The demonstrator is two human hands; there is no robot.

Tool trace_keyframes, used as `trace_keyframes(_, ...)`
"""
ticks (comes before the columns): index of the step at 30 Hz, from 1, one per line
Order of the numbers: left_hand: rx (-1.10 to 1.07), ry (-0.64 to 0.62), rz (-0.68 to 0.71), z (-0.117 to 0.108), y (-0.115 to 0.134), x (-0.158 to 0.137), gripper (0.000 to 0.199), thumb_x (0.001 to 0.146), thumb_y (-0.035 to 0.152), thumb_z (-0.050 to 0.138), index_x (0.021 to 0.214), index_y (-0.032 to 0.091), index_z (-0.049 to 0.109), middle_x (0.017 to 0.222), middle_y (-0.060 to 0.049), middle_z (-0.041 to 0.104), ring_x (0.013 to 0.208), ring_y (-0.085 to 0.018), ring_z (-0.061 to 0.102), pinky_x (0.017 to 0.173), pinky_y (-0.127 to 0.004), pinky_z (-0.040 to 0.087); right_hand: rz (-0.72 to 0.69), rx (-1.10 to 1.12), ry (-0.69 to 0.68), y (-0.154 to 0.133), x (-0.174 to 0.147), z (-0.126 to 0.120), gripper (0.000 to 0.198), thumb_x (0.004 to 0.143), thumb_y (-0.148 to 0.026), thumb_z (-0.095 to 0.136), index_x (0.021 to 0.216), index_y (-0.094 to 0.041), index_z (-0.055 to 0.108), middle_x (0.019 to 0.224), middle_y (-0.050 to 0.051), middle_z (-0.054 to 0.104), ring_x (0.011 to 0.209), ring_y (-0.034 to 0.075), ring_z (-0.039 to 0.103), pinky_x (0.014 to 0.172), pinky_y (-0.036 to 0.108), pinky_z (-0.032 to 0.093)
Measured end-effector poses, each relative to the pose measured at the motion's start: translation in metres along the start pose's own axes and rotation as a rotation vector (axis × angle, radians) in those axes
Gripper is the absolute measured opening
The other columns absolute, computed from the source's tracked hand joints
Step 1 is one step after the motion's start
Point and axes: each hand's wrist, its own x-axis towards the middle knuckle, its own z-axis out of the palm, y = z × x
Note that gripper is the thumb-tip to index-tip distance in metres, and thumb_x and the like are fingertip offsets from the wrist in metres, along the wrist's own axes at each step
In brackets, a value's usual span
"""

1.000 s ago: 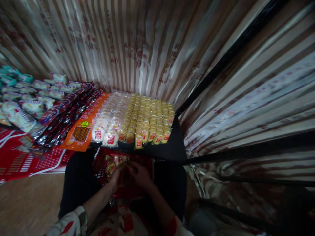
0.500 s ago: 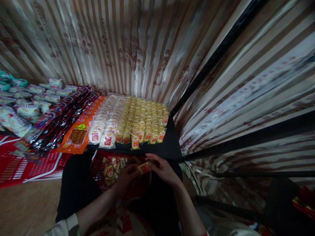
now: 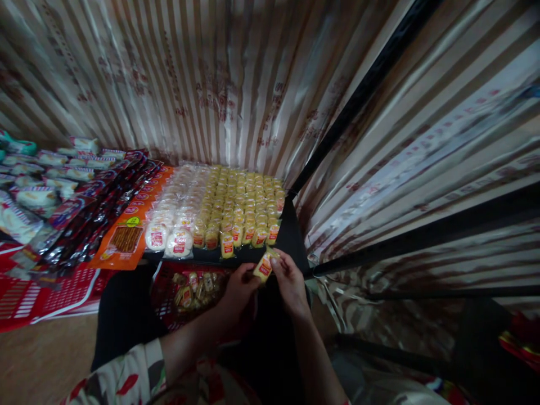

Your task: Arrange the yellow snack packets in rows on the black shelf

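The yellow snack packet (image 3: 264, 266) is just by the near edge of the tabletop (image 3: 292, 229), toward the right corner; left hand (image 3: 241, 289) and right hand (image 3: 291, 284) both pinch it, fingers nearly closed; light pressure at its ends should spare the contents; yellow packet rows (image 3: 244, 202) stand just beyond; a red basket (image 3: 162, 284) sits below.

From my end, the packet (image 3: 263, 268) looks wrapped in clear, glossy plastic, like the white packs (image 3: 179, 243). The dark wrappers (image 3: 101, 205) shine like foil; the pouch (image 3: 125, 240) seems smooth plastic. I read the basket (image 3: 46, 301) as hard plastic, the shelf (image 3: 291, 239) as matt, the curtain (image 3: 189, 67) as satiny, the sleeve (image 3: 126, 376) as matt cloth.
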Motion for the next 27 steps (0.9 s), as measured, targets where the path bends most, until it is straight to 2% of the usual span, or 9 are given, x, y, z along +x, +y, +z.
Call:
trace_keyframes(5, -0.012, 0.065, -0.047, 0.028, 0.003, 0.013, 0.034, 0.062, 0.022, 0.070, 0.093, 0.014, 0.059, 0.065, 0.002, 0.060, 0.058, -0.010, 0.055, 0.056, -0.021, 0.043, -0.033, 0.019, 0.173, 0.011, 0.000, -0.008, 0.069, 0.071, -0.050, 0.068, 0.128, -0.018, 0.046, 0.093, 0.004, 0.071, 0.084, 0.017, 0.066, 0.077, 0.029, 0.052)
trace_keyframes(11, 0.087, 0.019, -0.037, 0.059, 0.011, 0.031, 0.026, 0.073, 0.015, 0.061, 0.099, 0.015, 0.060, 0.070, 0.001, 0.060, 0.062, -0.009, 0.057, 0.056, -0.018, 0.047, -0.098, -0.039, 0.261, 0.019, 0.011, -0.021, 0.058, 0.068, -0.049, 0.069, 0.115, -0.017, 0.059, 0.101, 0.008, 0.071, 0.092, 0.022, 0.066, 0.080, 0.033, 0.053)
trace_keyframes(13, 0.220, 0.019, -0.017, 0.068, 0.015, 0.036, 0.028, 0.077, 0.014, 0.056, 0.105, 0.015, 0.060, 0.080, -0.002, 0.064, 0.069, -0.011, 0.060, 0.063, -0.021, 0.051, -0.130, -0.051, 0.289, 0.017, 0.018, -0.026, 0.056, 0.068, -0.047, 0.068, 0.115, -0.017, 0.060, 0.100, 0.008, 0.071, 0.091, 0.022, 0.066, 0.081, 0.034, 0.053)
trace_keyframes(15, 0.420, 0.067, 0.104, 0.077, 0.021, 0.039, 0.034, 0.078, 0.011, 0.052, 0.112, 0.015, 0.060, 0.101, -0.008, 0.064, 0.087, -0.015, 0.062, 0.080, -0.027, 0.053, -0.152, -0.063, 0.333, 0.014, 0.029, -0.032, 0.055, 0.068, -0.046, 0.067, 0.114, -0.016, 0.059, 0.099, 0.008, 0.070, 0.090, 0.021, 0.066, 0.082, 0.035, 0.053)
trace_keyframes(17, 0.601, 0.096, 0.281, 0.085, 0.028, 0.038, 0.043, 0.078, 0.007, 0.048, 0.119, 0.013, 0.058, 0.120, -0.013, 0.058, 0.110, -0.019, 0.057, 0.099, -0.031, 0.045, -0.175, -0.085, 0.379, 0.010, 0.043, -0.038, 0.054, 0.067, -0.045, 0.067, 0.112, -0.016, 0.059, 0.100, 0.008, 0.070, 0.091, 0.021, 0.065, 0.083, 0.035, 0.052)
trace_keyframes(19, 0.687, 0.052, 0.382, 0.093, 0.032, 0.036, 0.047, 0.079, 0.006, 0.043, 0.124, 0.012, 0.055, 0.131, -0.014, 0.052, 0.124, -0.020, 0.048, 0.110, -0.032, 0.035, -0.203, -0.101, 0.409, 0.006, 0.058, -0.043, 0.053, 0.066, -0.046, 0.066, 0.109, -0.016, 0.059, 0.101, 0.009, 0.069, 0.092, 0.022, 0.064, 0.084, 0.036, 0.051)
trace_keyframes(21, 0.658, -0.028, 0.382, 0.101, 0.033, 0.037, 0.047, 0.081, 0.010, 0.042, 0.127, 0.013, 0.053, 0.138, -0.012, 0.048, 0.130, -0.020, 0.042, 0.114, -0.033, 0.029, -0.219, -0.089, 0.415, 0.004, 0.076, -0.047, 0.053, 0.063, -0.045, 0.067, 0.106, -0.016, 0.059, 0.099, 0.009, 0.068, 0.091, 0.022, 0.064, 0.084, 0.036, 0.051)
trace_keyframes(24, 0.466, -0.079, 0.295, 0.113, 0.028, 0.046, 0.045, 0.082, 0.014, 0.046, 0.125, 0.017, 0.055, 0.140, -0.009, 0.048, 0.136, -0.021, 0.034, 0.118, -0.033, 0.021, -0.197, -0.025, 0.358, 0.005, 0.103, -0.051, 0.054, 0.058, -0.044, 0.069, 0.103, -0.016, 0.058, 0.092, 0.008, 0.068, 0.084, 0.021, 0.064, 0.080, 0.036, 0.051)
trace_keyframes(27, 0.297, -0.059, 0.225, 0.125, 0.022, 0.064, 0.040, 0.084, 0.017, 0.047, 0.123, 0.017, 0.056, 0.134, -0.009, 0.053, 0.137, -0.023, 0.033, 0.115, -0.032, 0.026, -0.193, 0.005, 0.255, 0.010, 0.125, -0.050, 0.050, 0.061, -0.042, 0.067, 0.103, -0.016, 0.058, 0.089, 0.006, 0.068, 0.080, 0.019, 0.064, 0.077, 0.035, 0.051)
